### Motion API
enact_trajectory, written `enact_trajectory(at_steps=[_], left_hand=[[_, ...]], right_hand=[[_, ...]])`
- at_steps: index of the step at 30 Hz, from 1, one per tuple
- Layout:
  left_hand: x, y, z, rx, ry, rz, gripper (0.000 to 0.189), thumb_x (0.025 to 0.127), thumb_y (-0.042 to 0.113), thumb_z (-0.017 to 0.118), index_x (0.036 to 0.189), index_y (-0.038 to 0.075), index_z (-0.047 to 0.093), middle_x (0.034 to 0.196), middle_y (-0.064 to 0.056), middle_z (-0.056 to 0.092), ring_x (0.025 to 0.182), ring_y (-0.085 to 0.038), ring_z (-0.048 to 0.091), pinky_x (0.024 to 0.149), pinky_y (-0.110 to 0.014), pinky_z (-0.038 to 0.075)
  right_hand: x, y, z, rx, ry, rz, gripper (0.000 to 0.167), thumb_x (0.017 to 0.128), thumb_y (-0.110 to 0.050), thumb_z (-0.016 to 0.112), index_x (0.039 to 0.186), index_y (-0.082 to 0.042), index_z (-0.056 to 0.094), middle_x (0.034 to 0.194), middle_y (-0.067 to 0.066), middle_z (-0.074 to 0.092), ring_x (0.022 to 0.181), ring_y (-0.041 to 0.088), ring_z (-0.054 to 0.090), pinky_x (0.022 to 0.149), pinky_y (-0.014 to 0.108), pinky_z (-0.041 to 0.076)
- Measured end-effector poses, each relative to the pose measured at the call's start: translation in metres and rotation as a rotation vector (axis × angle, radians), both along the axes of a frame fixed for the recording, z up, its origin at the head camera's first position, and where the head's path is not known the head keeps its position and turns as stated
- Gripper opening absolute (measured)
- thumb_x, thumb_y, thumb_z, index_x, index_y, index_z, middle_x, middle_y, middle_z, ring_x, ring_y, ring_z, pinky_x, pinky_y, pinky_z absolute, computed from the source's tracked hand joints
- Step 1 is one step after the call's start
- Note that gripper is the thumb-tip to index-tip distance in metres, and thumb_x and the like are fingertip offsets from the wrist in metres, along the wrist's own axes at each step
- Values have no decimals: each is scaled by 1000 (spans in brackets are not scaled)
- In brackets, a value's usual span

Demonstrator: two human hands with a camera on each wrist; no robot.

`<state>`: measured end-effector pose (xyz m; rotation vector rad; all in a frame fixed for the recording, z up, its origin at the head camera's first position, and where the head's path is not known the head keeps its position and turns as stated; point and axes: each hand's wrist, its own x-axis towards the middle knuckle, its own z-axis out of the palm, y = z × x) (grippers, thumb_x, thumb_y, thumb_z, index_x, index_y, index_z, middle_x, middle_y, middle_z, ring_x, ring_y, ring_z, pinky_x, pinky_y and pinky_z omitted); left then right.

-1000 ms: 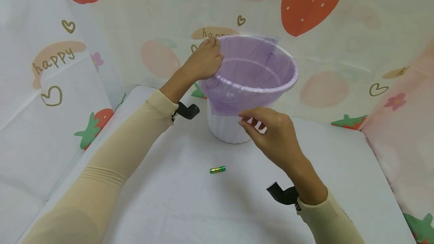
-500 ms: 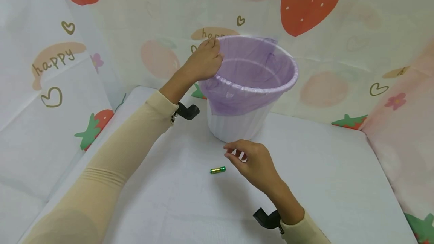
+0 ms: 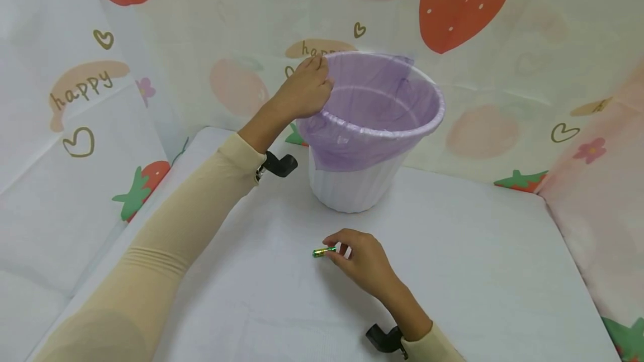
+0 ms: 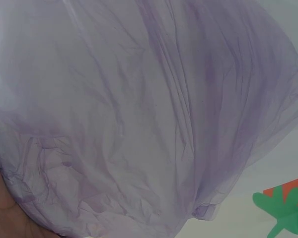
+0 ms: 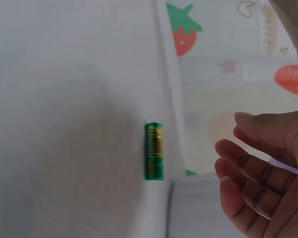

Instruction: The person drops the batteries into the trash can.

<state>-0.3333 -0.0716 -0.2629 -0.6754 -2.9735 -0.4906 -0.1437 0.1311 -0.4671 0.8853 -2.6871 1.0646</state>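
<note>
A white trash can (image 3: 347,191) stands upright at the back of the table, lined with a thin purple trash bag (image 3: 352,152) folded over its rim. My left hand (image 3: 308,88) grips the rim and bag on the left side. In the left wrist view the translucent bag (image 4: 129,119) fills most of the picture, with part of the hand (image 4: 7,213) at lower left. A green and gold battery (image 3: 323,252) lies on the table in front of the can. My right hand (image 3: 366,264) hovers beside it; the right wrist view shows the battery (image 5: 154,151) apart from the slightly bent fingers.
White cloth covers the table (image 3: 478,261). Strawberry-printed sheets (image 3: 503,71) form walls behind and at both sides, close behind the can. A black wrist camera (image 3: 384,339) sits on the right wrist, another (image 3: 282,165) on the left.
My right hand has moved from in front of the bag down and left to the battery. The left hand keeps its grip on the rim, and the can and battery stay in place.
</note>
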Motion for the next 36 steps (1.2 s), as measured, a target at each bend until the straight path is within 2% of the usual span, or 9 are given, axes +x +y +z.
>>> enact_trajectory(at_steps=[4,14,22,30,36], left_hand=[[-1,0,0,-2,8,-3,61,110,26,19,157,-12,8,167,-26,4,156,-33,0,126,-32,-6],[-2,1,0,1,4,-5,61,110,26,18,157,-12,8,167,-25,2,156,-32,-2,125,-32,-7],[-3,1,1,10,6,1,61,110,25,20,157,-12,8,167,-25,3,156,-33,-1,126,-32,-6],[0,-1,1,11,-9,-2,61,110,26,18,157,-12,8,167,-25,3,156,-33,-1,125,-31,-7],[1,0,1,8,-9,-2,61,110,26,18,157,-12,7,167,-25,2,156,-32,-2,125,-31,-7]], right_hand=[[-1,0,-12,16,-42,-6,23,83,-9,84,105,-10,77,97,-2,75,73,5,59,56,21,49],[-6,-1,-29,89,-59,-16,22,83,-8,84,104,-12,78,102,-3,71,69,3,55,57,20,48],[-7,-2,-37,151,-83,-45,24,82,-11,85,104,-12,76,93,-4,67,66,3,50,56,20,45],[-6,-3,-39,198,-63,-107,42,84,-15,84,123,-7,69,81,-7,65,65,4,52,56,20,45],[-5,-1,-39,233,-102,-138,22,84,-13,84,104,-11,75,75,-10,58,64,4,49,55,21,43]])
